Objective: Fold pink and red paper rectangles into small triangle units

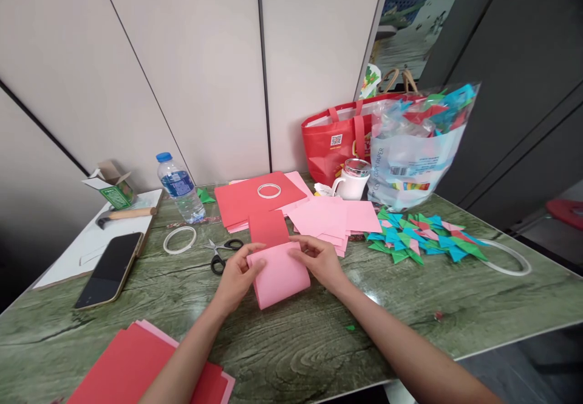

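Between my two hands is a sheet of pink paper [280, 276], bent over on itself with a rounded, uncreased fold at the bottom. My left hand [237, 276] pinches its left upper corner, thumb in front. At the right upper corner my right hand [321, 261] grips the same sheet with thumb and fingers. Just behind it lies a red paper piece [268, 226], partly covered by the pink sheet. Black-handled scissors [221, 253] rest left of my left hand. A pile of pink paper squares [328, 219] spreads beyond my right hand.
Red sheets [237, 200] carry a tape roll [269, 191]; another tape roll [180, 240] lies left. A water bottle [182, 191], phone [109, 270] and hammer [130, 213] stand or lie left. Rightward are a mug [351, 182], bags [403, 173] and folded paper pieces [419, 237]. Red paper [122, 367] lies front left.
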A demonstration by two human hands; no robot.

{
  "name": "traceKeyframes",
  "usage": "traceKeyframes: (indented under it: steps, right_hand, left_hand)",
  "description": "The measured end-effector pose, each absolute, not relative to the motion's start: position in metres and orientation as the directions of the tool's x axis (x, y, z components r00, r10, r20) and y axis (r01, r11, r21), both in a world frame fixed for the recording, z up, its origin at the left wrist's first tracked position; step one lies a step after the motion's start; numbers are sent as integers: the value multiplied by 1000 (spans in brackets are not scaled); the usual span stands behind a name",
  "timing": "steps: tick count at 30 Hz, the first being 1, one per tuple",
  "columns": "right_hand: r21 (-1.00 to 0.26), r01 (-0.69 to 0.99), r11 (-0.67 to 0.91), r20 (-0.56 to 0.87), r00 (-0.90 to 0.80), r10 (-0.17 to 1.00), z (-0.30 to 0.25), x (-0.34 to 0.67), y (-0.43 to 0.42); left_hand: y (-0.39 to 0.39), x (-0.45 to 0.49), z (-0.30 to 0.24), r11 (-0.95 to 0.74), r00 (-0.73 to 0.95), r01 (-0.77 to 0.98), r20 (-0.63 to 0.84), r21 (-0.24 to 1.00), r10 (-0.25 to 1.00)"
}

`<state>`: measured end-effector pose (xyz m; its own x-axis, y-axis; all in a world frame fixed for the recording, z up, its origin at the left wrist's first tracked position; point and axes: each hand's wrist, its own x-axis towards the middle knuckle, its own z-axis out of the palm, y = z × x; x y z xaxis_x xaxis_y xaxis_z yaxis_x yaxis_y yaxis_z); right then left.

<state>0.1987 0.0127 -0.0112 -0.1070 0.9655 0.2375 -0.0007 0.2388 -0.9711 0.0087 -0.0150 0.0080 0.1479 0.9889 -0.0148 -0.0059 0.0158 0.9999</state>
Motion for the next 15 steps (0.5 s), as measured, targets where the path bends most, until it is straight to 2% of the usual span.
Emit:
traceKeyframes:
  steps: [6, 15]
  right_hand:
    - [-973, 10, 229, 225, -141, 964, -15, 198, 14]
    - [-974, -13, 224, 221, -238, 946, -18, 198, 16]
  left_hand:
    - [-14, 8, 7, -85, 127, 138, 67, 987, 990]
    - [-12, 6, 5, -92, 124, 205, 67, 974, 990]
